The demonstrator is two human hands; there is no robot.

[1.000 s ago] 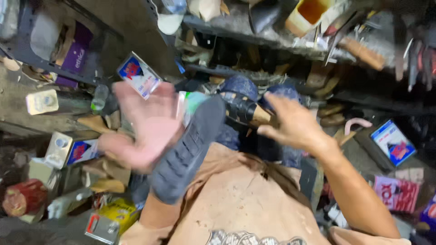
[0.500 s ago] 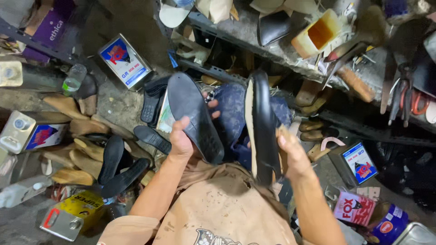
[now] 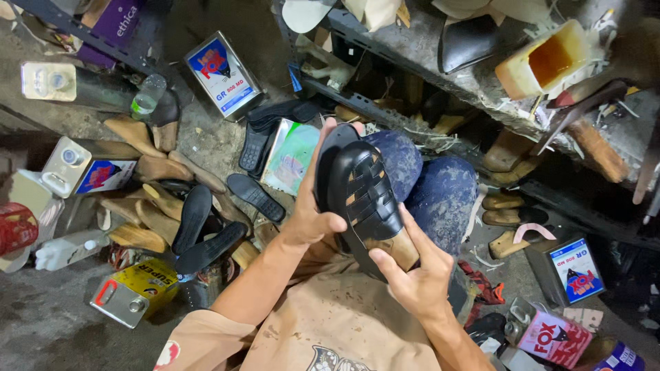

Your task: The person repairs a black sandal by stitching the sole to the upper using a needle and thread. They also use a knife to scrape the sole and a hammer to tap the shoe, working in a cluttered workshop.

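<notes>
While left hand [image 3: 313,220] grips sole [image 3: 328,161] and right hand [image 3: 412,275] cradles woven black shoe [image 3: 371,206], pressed together already; more loose soles [image 3: 206,233] on floor, untouched

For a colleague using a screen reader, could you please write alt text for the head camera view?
Seen from above, a seated person's left hand and right hand hold a black woven shoe upper on a wooden last against a black sole over their knees. Loose soles, wooden lasts and metal cans litter the concrete floor.
</notes>
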